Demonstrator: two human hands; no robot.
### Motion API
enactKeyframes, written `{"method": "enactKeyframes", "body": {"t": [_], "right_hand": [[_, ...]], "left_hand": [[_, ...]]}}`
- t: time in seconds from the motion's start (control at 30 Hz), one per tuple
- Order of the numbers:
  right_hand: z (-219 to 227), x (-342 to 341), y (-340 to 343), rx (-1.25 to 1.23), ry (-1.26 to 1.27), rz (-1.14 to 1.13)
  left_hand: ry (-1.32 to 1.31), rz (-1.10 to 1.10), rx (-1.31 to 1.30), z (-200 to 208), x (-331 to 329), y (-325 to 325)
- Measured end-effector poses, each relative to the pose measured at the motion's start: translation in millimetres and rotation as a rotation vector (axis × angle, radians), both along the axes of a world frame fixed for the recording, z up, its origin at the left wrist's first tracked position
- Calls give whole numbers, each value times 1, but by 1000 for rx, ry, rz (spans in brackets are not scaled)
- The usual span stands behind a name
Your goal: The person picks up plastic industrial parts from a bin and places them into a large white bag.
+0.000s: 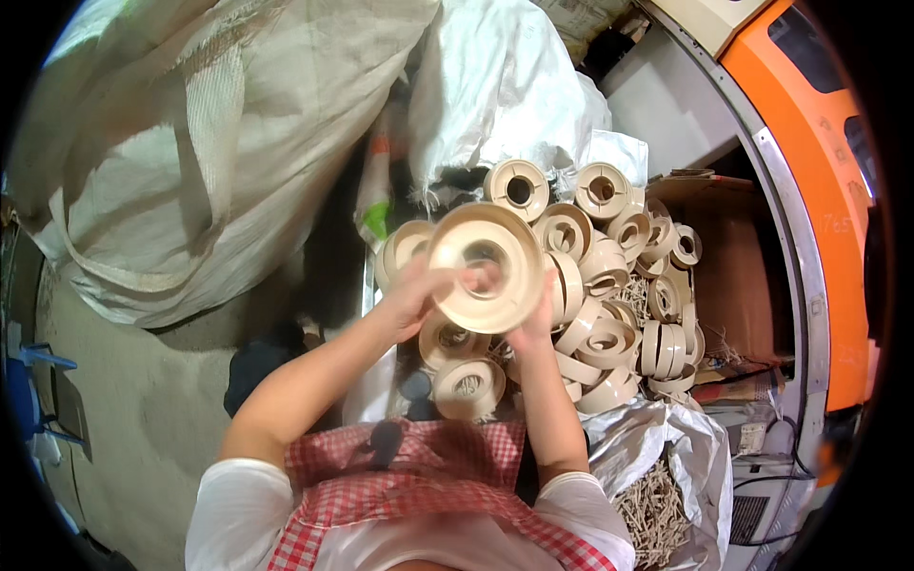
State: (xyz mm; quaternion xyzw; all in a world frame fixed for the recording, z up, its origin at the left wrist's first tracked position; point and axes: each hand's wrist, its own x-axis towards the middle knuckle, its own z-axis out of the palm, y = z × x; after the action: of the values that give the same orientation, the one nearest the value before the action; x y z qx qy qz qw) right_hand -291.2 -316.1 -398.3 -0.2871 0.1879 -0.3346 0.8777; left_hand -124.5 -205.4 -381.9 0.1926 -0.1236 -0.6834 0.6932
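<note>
In front of me, above a heap of similar parts, I hold a round cream plastic ring (447, 228) with a wide rim and a hole in its middle. My right hand (535, 319) grips its rim from the lower right. From the left, my left hand (414, 297) is closed at the ring's edge and central hole; its fingertips are blurred there. Whether a small scrap is between those fingers cannot be made out. Many more cream plastic rings (605, 344) lie piled under and to the right of my hands, some on edge, some flat.
White woven sacks (505, 86) stand behind the heap, and a large off-white bulk bag (267, 143) fills the upper left. An opened plastic sack (657, 504) at lower right holds thin cream scraps. A cardboard box (743, 257) and an orange machine panel (838, 209) flank the right.
</note>
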Motion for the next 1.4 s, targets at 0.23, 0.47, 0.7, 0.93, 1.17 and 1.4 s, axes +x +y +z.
{"method": "enactKeyframes", "body": {"t": [0.23, 0.47, 0.7, 0.93, 1.17, 1.4], "right_hand": [[-121, 75, -159, -1119, 1602, -320], [-120, 67, -143, -1217, 1633, -380], [-43, 38, -79, -1200, 1022, -689], [-33, 24, -4, -1385, 1050, -446], [-1, 1, 14, -1260, 804, 80], [10, 3, 13, -293, 752, 180]], "left_hand": [[-327, 610, 179, 16, 24, -14], [-573, 583, 172, 1, 15, -10], [-646, 570, 140, -27, 0, -16], [-402, 276, 1, -16, -33, 1], [-843, 93, -77, -14, -10, 4], [-607, -72, -77, -6, -8, 2]]}}
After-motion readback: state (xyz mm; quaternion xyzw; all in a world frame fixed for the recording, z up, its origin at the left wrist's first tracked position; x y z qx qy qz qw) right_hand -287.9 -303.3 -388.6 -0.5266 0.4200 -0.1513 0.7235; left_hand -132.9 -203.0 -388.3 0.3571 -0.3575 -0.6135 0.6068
